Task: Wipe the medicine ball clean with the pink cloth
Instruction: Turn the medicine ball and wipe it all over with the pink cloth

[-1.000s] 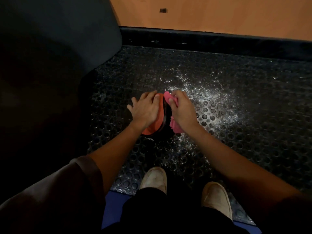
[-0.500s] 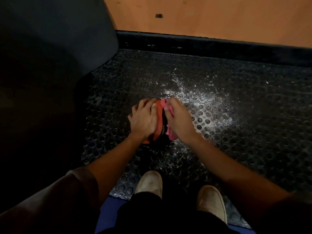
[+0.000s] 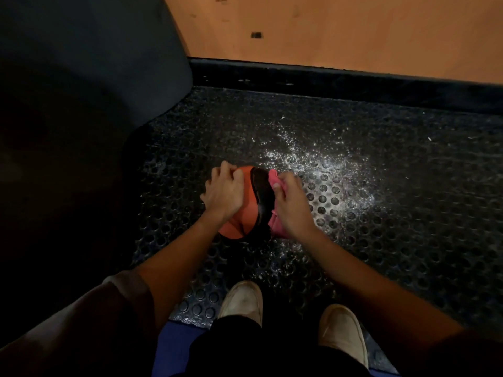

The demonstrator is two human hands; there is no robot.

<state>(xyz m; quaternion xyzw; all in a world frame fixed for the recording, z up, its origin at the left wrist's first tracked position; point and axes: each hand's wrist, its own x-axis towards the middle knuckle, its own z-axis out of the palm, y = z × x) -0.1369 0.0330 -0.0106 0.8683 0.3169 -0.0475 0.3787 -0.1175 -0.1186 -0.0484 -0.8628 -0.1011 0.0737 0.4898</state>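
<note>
On the floor: a round orange-and-black medicine ball (image 3: 243, 213) sits on the black studded rubber mat (image 3: 408, 227), just ahead of two pale shoes (image 3: 241, 302).
Left hand (image 3: 223, 193): its grip curls over the ball's orange left side.
Right hand (image 3: 290, 205): its grip is closed round the crumpled pink cloth (image 3: 274, 178), pressing it against the ball's black right side.
Mat at right: white specks (image 3: 326, 164) lie scattered.

cloth (image 3: 275, 227) mostly under rt hand (image 3: 290, 205)
</note>
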